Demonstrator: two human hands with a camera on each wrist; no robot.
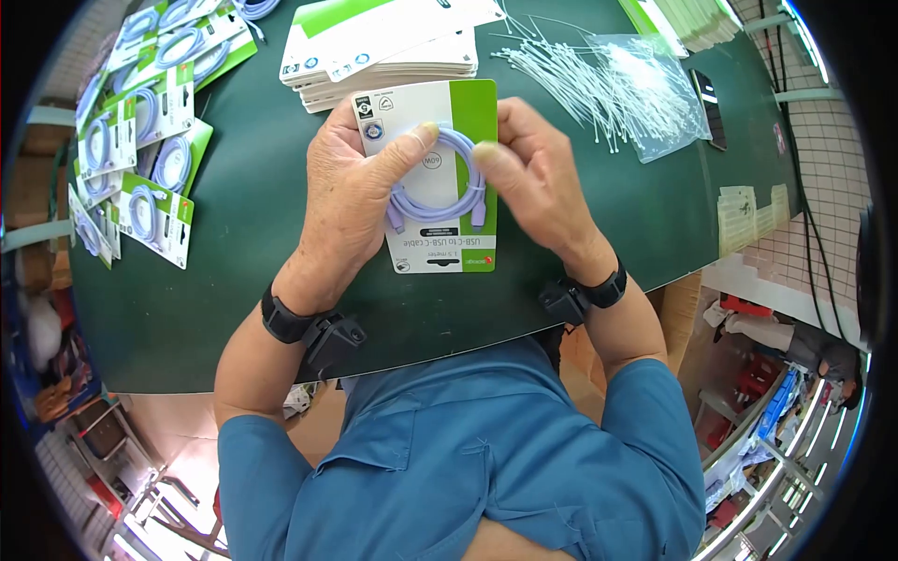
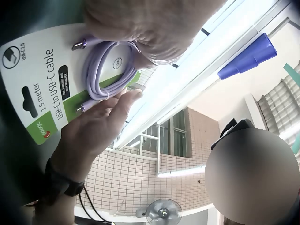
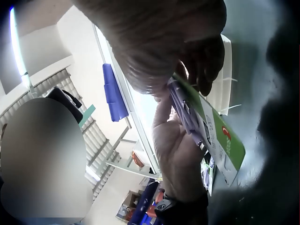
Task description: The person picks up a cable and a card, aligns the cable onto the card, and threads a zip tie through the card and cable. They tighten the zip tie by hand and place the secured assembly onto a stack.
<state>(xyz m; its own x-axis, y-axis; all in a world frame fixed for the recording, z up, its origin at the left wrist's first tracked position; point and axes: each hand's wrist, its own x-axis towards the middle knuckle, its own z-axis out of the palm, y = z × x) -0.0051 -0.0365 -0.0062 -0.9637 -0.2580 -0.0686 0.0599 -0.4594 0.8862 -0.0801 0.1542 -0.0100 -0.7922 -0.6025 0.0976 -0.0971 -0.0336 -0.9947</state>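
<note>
In the head view, a white and green card [image 1: 426, 245] with a coiled lilac USB-C cable [image 1: 449, 204] on its front is held up over the table, its print upside down. My left hand [image 1: 348, 182] grips the card's left side, thumb lying across the card onto the coil. On the opposite edge, my right hand [image 1: 543, 182] pinches card and coil, its thumb on the cable and its fingers partly hidden behind. Both cable plugs point toward the printed hang-hole end. The left wrist view shows the coil [image 2: 96, 70] between both hands; the right wrist view shows the card [image 3: 229, 154] edge-on.
A stack of cards [image 1: 388, 56] stands just beyond the hands on the green table [image 1: 281, 309]. Several carded cables [image 1: 140, 140] are piled at the left. White zip ties [image 1: 580, 84] spill from a clear bag [image 1: 669, 131], with a phone [image 1: 708, 107] beside it.
</note>
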